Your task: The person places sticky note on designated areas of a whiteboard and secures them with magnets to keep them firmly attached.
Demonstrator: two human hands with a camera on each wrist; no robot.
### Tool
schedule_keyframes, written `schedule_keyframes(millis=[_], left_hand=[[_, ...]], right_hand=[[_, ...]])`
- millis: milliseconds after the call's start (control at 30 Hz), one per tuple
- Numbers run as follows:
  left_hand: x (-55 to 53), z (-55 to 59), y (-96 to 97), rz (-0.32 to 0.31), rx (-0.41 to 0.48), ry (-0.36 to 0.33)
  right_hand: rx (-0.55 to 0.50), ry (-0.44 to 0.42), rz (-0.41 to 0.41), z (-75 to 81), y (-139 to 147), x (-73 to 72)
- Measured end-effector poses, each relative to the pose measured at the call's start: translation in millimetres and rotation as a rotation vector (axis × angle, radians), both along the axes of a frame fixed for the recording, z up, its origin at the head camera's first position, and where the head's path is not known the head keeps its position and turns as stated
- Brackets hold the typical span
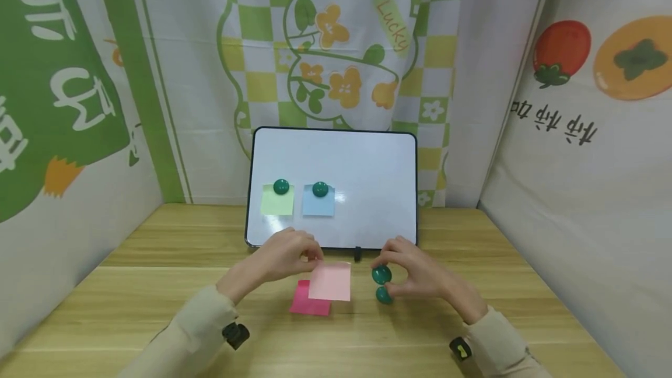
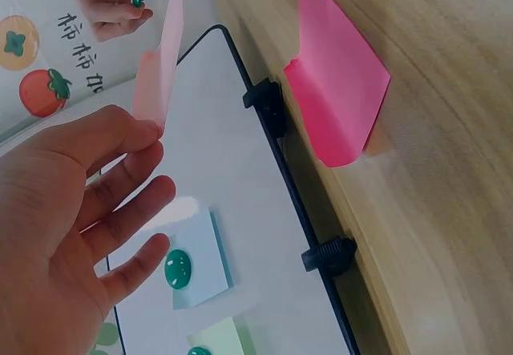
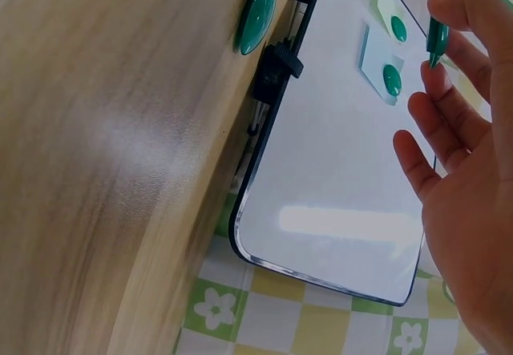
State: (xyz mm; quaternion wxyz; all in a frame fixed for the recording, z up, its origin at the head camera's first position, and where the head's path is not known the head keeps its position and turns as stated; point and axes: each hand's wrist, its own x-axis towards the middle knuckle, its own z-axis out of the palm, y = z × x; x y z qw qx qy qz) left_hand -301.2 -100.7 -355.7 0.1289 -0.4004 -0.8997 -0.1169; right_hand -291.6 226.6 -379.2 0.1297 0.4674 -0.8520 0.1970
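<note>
Left fingers (image 2: 116, 137) pinch pale pink paper (image 1: 331, 282), apparently by one corner.

Before you, the whiteboard (image 1: 375, 177) stands at the far edge of the table (image 1: 157, 273), a curtain (image 1: 341, 98) behind. On its left side, two notes (image 1: 318, 207) hang side by side, a magnet (image 1: 281, 186) on each. Your left hand (image 1: 289, 254) holds a third note (image 1: 332, 283), your right hand (image 1: 420, 273) a third magnet (image 1: 381, 275); on the table, a fourth note (image 1: 308, 304) lies left of a fourth magnet (image 1: 384, 296).
</note>
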Motion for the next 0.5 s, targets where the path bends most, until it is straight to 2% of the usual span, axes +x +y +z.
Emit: schedule_keyframes(millis=[300, 500], left_hand=[[-10.7, 10.0, 8.5, 0.009, 0.022, 0.013], [-18.6, 14.3, 13.7, 0.012, 0.026, 0.023]], right_hand=[[-0.015, 0.072, -0.004, 0.6, -2.7, -2.3], [-0.04, 0.195, 0.0, 1.3, -5.2, -6.9]])
